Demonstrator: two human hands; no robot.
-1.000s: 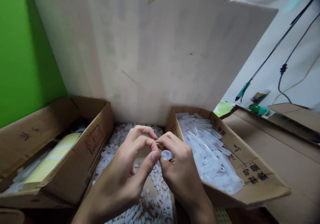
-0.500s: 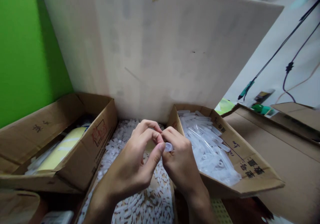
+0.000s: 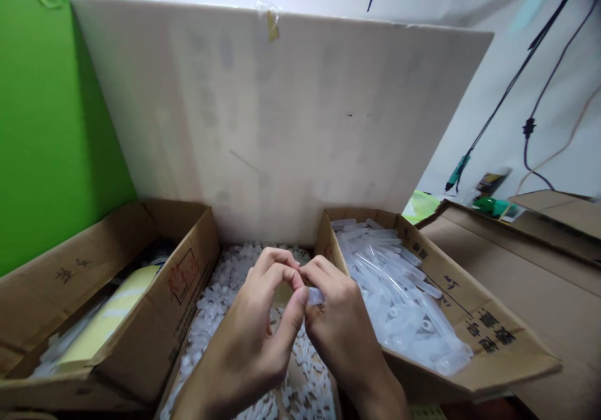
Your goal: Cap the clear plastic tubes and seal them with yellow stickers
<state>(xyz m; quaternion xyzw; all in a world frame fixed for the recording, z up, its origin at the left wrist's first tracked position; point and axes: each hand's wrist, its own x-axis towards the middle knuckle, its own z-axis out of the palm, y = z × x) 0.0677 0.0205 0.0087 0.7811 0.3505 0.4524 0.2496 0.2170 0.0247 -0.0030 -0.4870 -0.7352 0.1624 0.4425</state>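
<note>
My right hand (image 3: pixel 340 310) is closed around a short translucent plastic tube (image 3: pixel 315 295), whose end pokes out between thumb and fingers. My left hand (image 3: pixel 265 310) meets it, with thumb and fingertips pinched together at the tube's end. Whatever small piece the left fingertips may hold is hidden. Below both hands, many small white plastic pieces (image 3: pixel 307 363) lie spread over a cardboard surface, and small clear caps or stoppers (image 3: pixel 211 307) are heaped towards the back left. Close by on the right, a cardboard box (image 3: pixel 511 360) holds many translucent tubes (image 3: pixel 399 288).
On the left stands another cardboard box (image 3: pixel 154 320) containing a yellow item (image 3: pixel 110 313) and plastic bags. A tall white board (image 3: pixel 282 126) rises behind the work area, beside a green panel (image 3: pixel 42 126). Cables (image 3: pixel 511 88) hang at the right above more cardboard (image 3: pixel 554 301).
The camera view has tilted up and turned slightly, so the boxes and board sit lower in the picture. Both hands keep nearly the same grip, fingertips together at the tube.
</note>
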